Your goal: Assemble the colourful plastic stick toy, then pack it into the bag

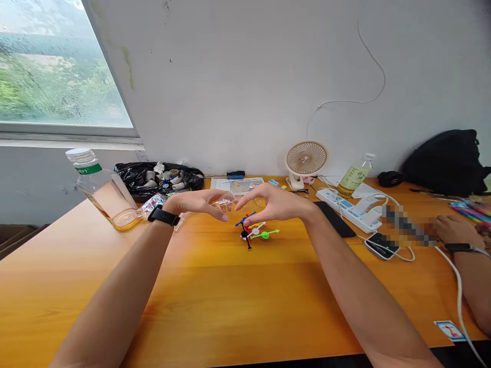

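My left hand (203,202), with a black watch band (164,215) at the wrist, hovers over the middle of the table. Its thumb hangs apart from the bent fingers. Clear plastic film (231,198) shows around these fingertips; whether they touch it I cannot tell. Facing it, my right hand (274,202) arches with thumb and index finger apart. Just below the right thumb lies a cluster of small plastic arrow spinners: green (265,235), white (255,232), black (245,235) and blue (242,221) show, with some yellow and red. The right hand partly covers the cluster.
A large bottle (105,191) stands at left beside a black plastic bag (130,176) of scraps. Behind are a small fan (307,158) and another bottle (355,176). A power strip (347,209), cables and another person's hand (458,232) are at right.
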Action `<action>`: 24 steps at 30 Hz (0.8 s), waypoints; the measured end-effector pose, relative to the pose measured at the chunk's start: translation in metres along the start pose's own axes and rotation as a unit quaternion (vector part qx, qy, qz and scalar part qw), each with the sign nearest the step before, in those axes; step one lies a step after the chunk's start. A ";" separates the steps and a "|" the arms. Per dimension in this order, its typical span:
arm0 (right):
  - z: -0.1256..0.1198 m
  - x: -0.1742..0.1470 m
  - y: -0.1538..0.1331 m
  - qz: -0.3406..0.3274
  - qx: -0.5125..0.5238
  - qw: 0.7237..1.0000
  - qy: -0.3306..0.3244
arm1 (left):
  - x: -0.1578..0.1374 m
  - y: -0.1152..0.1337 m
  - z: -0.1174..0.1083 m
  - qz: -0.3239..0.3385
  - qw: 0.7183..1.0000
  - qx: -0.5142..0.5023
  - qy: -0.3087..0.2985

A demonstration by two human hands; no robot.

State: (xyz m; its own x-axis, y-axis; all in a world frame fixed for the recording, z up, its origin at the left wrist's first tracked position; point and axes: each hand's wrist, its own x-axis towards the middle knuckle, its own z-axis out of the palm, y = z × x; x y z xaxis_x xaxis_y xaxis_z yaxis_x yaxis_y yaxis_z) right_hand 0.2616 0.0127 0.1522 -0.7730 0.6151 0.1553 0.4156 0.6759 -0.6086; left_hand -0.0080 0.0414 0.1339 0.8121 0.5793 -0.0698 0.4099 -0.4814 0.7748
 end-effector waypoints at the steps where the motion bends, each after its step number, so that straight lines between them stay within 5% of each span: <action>1: 0.001 0.001 0.002 0.002 0.001 1.000 -0.010 | 0.000 -0.001 0.000 0.003 1.000 0.001 -0.004; 12: -0.006 0.000 0.056 0.080 -0.027 0.996 0.002 | -0.006 -0.043 -0.015 -0.132 0.986 0.100 0.031; 18: 0.024 0.008 0.121 0.178 -0.122 0.976 -0.004 | -0.011 -0.048 -0.019 -0.126 0.985 0.113 0.042; 24: 0.035 0.009 0.133 0.208 -0.073 0.975 -0.028 | -0.012 -0.043 -0.017 -0.136 0.985 0.095 0.052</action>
State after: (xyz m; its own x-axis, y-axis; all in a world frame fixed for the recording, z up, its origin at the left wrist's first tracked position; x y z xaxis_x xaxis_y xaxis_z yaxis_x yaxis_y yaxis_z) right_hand 0.2930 0.0941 0.0450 -0.5458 0.8284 -0.1261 0.7594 0.4255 -0.4922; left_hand -0.0421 0.0667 0.1127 0.6186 0.7632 -0.1869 0.6851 -0.4074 0.6039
